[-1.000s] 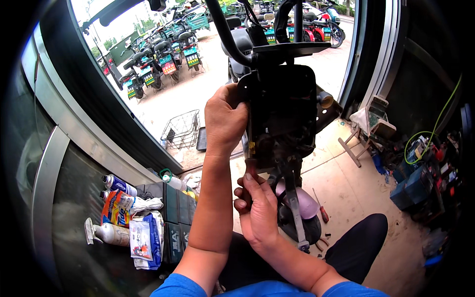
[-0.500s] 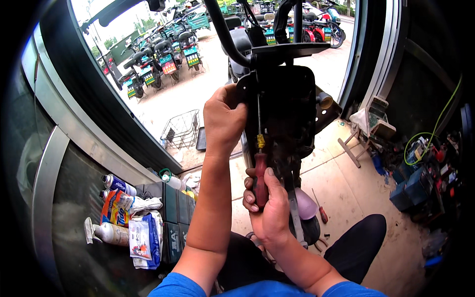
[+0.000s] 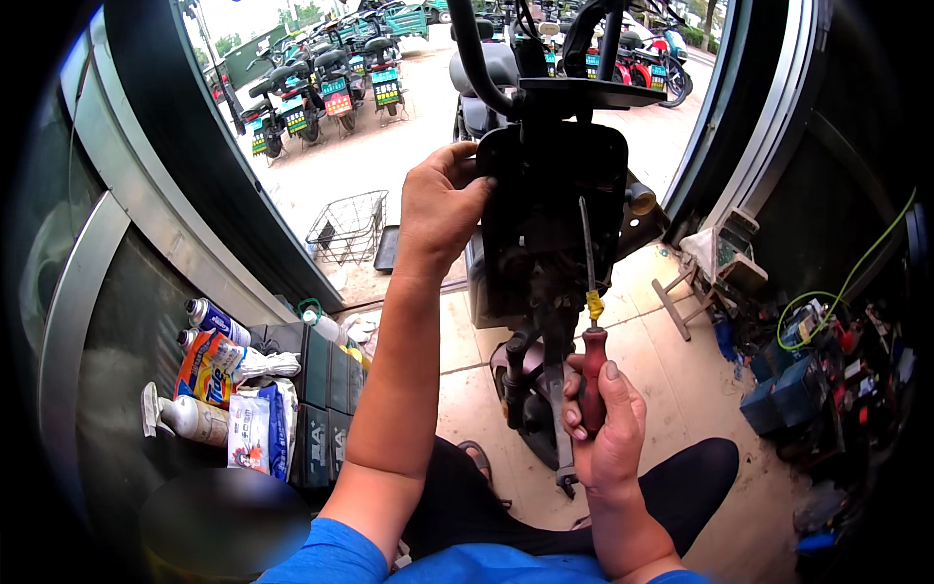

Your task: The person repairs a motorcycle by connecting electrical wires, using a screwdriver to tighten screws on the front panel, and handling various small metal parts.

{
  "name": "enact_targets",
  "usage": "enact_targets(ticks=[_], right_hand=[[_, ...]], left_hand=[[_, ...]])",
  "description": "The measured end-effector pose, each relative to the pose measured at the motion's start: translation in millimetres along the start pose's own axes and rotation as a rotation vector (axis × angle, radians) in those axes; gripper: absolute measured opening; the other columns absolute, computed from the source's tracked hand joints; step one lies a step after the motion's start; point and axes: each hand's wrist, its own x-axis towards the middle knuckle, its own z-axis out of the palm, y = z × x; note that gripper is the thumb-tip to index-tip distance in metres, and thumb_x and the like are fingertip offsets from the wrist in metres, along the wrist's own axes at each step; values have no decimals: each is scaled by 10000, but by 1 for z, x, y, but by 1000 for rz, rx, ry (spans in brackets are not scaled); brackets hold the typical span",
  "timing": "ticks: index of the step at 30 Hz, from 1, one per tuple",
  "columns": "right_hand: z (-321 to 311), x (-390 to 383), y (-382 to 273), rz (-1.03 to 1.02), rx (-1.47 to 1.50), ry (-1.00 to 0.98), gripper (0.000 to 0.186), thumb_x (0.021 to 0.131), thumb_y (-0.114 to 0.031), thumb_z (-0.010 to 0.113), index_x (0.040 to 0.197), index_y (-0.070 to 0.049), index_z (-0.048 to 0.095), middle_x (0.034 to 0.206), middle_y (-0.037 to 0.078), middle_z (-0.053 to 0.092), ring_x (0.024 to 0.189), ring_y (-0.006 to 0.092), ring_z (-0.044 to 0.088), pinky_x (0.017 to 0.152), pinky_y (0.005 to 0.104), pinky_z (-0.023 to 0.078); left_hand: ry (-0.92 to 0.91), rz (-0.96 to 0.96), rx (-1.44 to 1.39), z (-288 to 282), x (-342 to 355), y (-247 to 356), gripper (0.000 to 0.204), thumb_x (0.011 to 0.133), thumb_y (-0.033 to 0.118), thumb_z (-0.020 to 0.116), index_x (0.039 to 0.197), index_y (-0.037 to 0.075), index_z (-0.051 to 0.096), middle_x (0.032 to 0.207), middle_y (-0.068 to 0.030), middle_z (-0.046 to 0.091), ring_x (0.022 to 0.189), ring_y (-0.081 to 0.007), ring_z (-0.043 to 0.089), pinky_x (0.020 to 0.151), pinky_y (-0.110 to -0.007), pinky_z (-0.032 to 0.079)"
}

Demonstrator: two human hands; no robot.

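Two bare hands are at work on a dark scooter front, and they are apart from each other. The left hand point(image 3: 433, 216) is farther away, at the upper left edge of the black panel point(image 3: 545, 209); its thumb lies at this edge, but the other fingertips are hidden, so I cannot tell if it grips firmly or only steadies. The right hand point(image 3: 613, 428), nearer and more to the right, is closed around the red handle of a screwdriver point(image 3: 593, 370), with a yellow piece point(image 3: 594, 305) at the lower part of its shaft. The shaft points away from the person, in front of the panel, below the handlebar point(image 3: 479, 60); whether its tip touches anything, I cannot tell. In my judgement, the step in hand is some screw work on this panel, with the tool held ready. The next move probably calls for bringing the tip exactly onto a fastener, in line with it, while the left hand keeps the panel quiet. No screw is clear to me in this dark part, so careful aiming seems necessary. On the left, farther off, a wire basket point(image 3: 347, 229) stands on the ground.
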Motion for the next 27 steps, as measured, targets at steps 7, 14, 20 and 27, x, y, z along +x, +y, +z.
enact_targets(ticks=[7, 14, 20, 27], right_hand=[[-14, 5, -37, -278, -565, 19, 464, 1051, -217, 698, 1410, 58, 595, 1023, 61, 695, 657, 43, 528, 546, 183, 399], [15, 12, -81, -846, -1078, -5, 412, 881, 14, 834, 1248, 25, 647, 1206, 104, 677, 1050, 160, 675, 937, 279, 553], [63, 45, -96, -1246, -1174, -167, 414, 860, 40, 841, 1208, 26, 616, 1157, 171, 706, 1015, 214, 710, 932, 328, 576], [108, 73, -97, -1445, -1344, -332, 333, 824, 48, 855, 1094, -8, 668, 1032, 122, 732, 746, 129, 668, 578, 225, 521]], left_hand=[[57, 8, -33, -9, -8, -2, 447, 951, -38, 672, 1381, -118, 585, 1195, -172, 750, 1063, -174, 721, 936, -291, 588], [204, 7, -140, -14, -30, 14, 411, 997, -23, 636, 1391, -119, 571, 1231, -181, 738, 1067, -175, 723, 933, -268, 589], [230, 53, -167, -18, -34, 16, 401, 998, -20, 637, 1381, -121, 579, 1203, -161, 746, 1049, -153, 719, 940, -257, 579], [242, 26, -189, -20, -34, 14, 385, 993, -23, 646, 1362, -119, 593, 1184, -151, 750, 1040, -148, 717, 933, -253, 578]])
